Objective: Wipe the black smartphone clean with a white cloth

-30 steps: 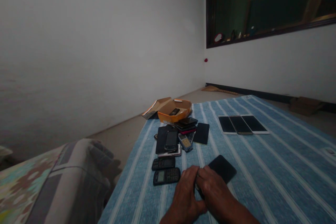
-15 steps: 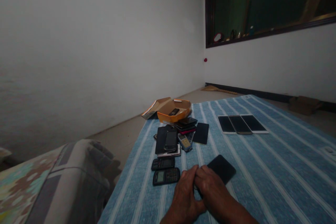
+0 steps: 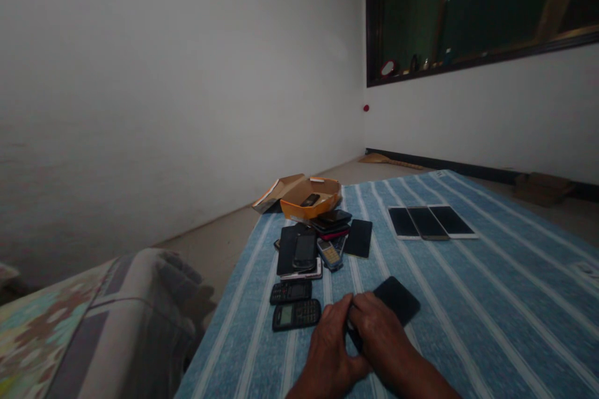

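My left hand [image 3: 330,343] and my right hand [image 3: 380,338] rest together on a blue striped mat [image 3: 468,312], fingers curled round a small dark thing between them that I cannot make out. A black smartphone [image 3: 397,299] lies just beyond my right hand, touching it. Two small keypad phones [image 3: 296,314] lie left of my left hand. Further off is a pile of several phones [image 3: 318,240].
An orange cardboard box [image 3: 309,196] with a phone in it stands at the mat's far left corner. Three smartphones [image 3: 430,222] lie side by side at the far right. A patterned cushion [image 3: 93,324] is at the left. White walls and a dark window [image 3: 468,6] stand behind.
Both hands stay pressed together with only slight shifts of the fingers. The view has barely moved.
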Tool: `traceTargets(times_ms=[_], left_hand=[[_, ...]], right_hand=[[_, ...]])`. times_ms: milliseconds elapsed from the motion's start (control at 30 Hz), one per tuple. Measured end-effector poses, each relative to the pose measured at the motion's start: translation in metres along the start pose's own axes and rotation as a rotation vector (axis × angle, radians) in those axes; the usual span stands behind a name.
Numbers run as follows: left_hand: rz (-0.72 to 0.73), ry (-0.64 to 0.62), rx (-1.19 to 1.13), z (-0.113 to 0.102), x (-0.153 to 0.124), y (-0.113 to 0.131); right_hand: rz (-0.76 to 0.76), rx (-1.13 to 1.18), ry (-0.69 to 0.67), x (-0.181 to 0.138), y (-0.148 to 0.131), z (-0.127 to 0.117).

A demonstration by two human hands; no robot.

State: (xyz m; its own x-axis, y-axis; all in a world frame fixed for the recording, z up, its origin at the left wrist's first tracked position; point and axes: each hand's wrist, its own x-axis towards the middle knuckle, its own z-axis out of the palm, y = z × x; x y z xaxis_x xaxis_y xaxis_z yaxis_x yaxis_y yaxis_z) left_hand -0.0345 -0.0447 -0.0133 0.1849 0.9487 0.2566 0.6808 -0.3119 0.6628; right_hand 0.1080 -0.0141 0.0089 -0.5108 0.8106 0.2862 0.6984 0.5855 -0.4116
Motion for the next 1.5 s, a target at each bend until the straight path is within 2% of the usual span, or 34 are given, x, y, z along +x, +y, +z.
traceTargets(times_ms=[433, 767, 1233, 1500], left_hand=[[0.003, 0.021, 0.0, 0.002, 0.001, -0.005], [-0.008, 0.004, 0.005, 0.001, -0.001, -0.005], [-0.014, -0.009, -0.024, 0.0, -0.001, -0.003], [-0.082, -0.065, -0.002, 0.002, 0.0, -0.006]], right_hand=[[0.045, -0.053, -0.024, 0.001, 0.002, -0.003], [0.104, 0.042, -0.095, 0.001, 0.005, 0.0], [0.079, 0.026, -0.075, -0.001, 0.006, 0.001], [0.153, -0.034, -0.085, 0.0, 0.014, -0.007]])
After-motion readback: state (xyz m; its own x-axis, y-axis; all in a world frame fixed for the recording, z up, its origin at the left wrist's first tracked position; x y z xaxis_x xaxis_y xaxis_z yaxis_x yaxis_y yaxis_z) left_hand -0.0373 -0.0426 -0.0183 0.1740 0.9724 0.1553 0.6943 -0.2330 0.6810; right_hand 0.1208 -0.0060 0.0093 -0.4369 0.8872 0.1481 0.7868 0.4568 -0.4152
